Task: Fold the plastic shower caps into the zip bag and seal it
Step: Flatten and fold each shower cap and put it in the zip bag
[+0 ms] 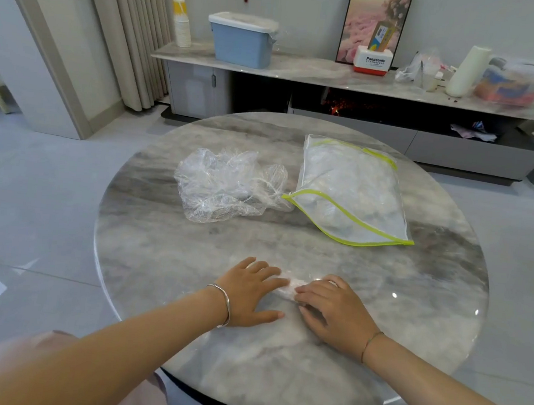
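A folded clear shower cap (288,287) lies flat on the round marble table (156,257) near its front edge. My left hand (250,293) presses on it from the left with straight fingers. My right hand (335,313) presses on it from the right, fingers flat. Farther back, a crumpled heap of clear shower caps (221,186) sits left of centre. To its right lies the zip bag (348,190) with a yellow-green zip edge, its mouth open toward the heap and folded caps inside.
Behind the table runs a low marble-topped cabinet (304,70) carrying a blue lidded bin (242,40), a stack of paper cups (182,22), a Panasonic box (372,60) and plastic-wrapped items. Curtains hang at the back left. Grey tiled floor surrounds the table.
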Motion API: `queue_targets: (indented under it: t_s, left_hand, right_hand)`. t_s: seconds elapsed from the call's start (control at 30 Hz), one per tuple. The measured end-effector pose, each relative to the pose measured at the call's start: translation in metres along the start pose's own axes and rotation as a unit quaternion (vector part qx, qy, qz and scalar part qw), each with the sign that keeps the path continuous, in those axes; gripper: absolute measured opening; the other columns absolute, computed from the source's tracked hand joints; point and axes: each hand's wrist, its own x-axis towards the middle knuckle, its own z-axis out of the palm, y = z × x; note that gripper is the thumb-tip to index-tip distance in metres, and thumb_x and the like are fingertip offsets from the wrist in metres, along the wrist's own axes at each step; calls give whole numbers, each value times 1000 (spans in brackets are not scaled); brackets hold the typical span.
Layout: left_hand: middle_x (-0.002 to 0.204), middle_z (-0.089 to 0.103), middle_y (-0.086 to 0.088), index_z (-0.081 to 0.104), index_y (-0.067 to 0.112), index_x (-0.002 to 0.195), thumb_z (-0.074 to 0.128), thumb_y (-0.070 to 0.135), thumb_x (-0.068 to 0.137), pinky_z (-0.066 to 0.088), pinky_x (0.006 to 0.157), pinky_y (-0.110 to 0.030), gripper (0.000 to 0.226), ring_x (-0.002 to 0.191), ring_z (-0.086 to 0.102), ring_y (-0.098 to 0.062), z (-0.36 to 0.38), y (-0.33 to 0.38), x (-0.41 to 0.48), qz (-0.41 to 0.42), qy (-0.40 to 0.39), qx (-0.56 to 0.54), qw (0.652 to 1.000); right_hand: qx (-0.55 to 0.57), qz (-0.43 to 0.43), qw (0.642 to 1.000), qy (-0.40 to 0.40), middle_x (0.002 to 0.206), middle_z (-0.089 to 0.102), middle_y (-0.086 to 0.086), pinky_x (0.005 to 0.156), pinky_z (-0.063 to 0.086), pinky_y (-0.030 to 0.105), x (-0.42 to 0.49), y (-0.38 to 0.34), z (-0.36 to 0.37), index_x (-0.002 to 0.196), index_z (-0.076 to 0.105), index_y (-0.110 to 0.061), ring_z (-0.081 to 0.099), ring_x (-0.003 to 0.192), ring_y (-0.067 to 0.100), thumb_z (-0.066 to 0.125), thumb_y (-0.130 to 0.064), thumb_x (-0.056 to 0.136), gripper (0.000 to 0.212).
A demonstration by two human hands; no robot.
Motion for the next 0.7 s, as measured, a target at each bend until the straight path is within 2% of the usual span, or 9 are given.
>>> queue_targets:
  t_s: [0.1,0.23,0.3,0.33,0.4,0.53,0.63,0.7]
  left_hand:
    - [121,53,-4,53,21,129,14,70,79,31,100,-33,80,112,48,-25,-7,0,-1,8,32,-12,999]
    - [116,56,-2,63,18,107,29,64,82,41,96,-35,61,108,52,-23,-5,3,0,52,74,-24,996]
    - [125,57,0,64,19,100,36,61,83,34,107,-39,53,119,51,-24,2,0,1,74,93,6,993]
    - [129,57,1,64,19,100,36,60,84,26,112,-38,53,125,48,-24,5,-1,1,82,91,20,992]
    - [126,60,4,64,19,102,35,61,83,15,113,-37,54,128,47,-24,6,-3,2,83,84,34,992]
    - [124,61,1,61,17,109,33,62,83,3,112,-35,59,130,45,-27,5,-4,1,71,58,23,996]
    - [130,56,-2,55,13,120,31,62,84,-7,113,-30,66,137,34,-26,4,-4,2,64,55,-9,996]
    - [122,59,-1,56,14,118,33,60,84,-2,114,-29,62,134,39,-25,3,-2,3,63,58,-23,996]
  right_hand:
    - [3,45,999,-14,93,67,-8,93,29,19,0,7,-5,88,66,-19,61,90,12,50,-23,83,17]
    - [-23,86,995,-40,99,64,-2,105,16,16,2,8,-6,100,62,-17,58,100,16,45,-24,77,30]
    - [-32,72,996,-43,107,62,-3,110,11,19,0,7,-4,105,59,-19,52,109,13,46,-26,76,33]
    - [-37,53,997,-41,110,62,-5,111,13,22,0,7,-4,107,59,-21,49,114,12,47,-27,77,32]
    - [-46,-2,998,-34,114,62,-8,110,22,29,0,6,-3,106,62,-22,48,115,11,51,-28,80,28]
    - [-69,-69,995,-29,104,64,-7,106,29,31,0,4,2,103,66,-21,56,103,11,55,-34,81,28]
    - [-83,-49,995,-19,95,65,-7,103,31,31,1,4,10,102,65,-21,57,94,10,52,-36,80,30]
    - [-70,-27,997,6,87,63,-7,99,33,28,3,2,11,95,65,-19,53,87,10,51,-34,82,24]
